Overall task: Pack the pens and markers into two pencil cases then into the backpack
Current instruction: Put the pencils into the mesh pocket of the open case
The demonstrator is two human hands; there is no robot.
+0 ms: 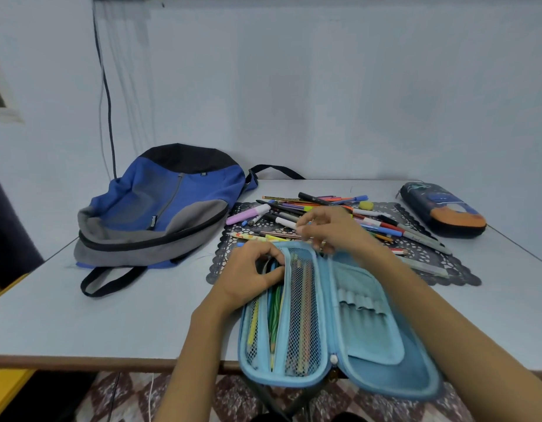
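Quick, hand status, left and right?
Left hand: curled round pens in the open pencil case.
Right hand: blurred over the loose pens; grip cannot be told.

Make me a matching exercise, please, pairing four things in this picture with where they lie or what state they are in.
Things:
1. backpack
2. light blue pencil case
3. dark pencil case
4. pink highlighter

Places and states:
a. closed, at the far right of the table
b. lying flat on the left side of the table
c. on the black lace mat, at the left of the loose pile
d. spread open at the near table edge

Pairs: 1-b, 2-d, 3-a, 4-c
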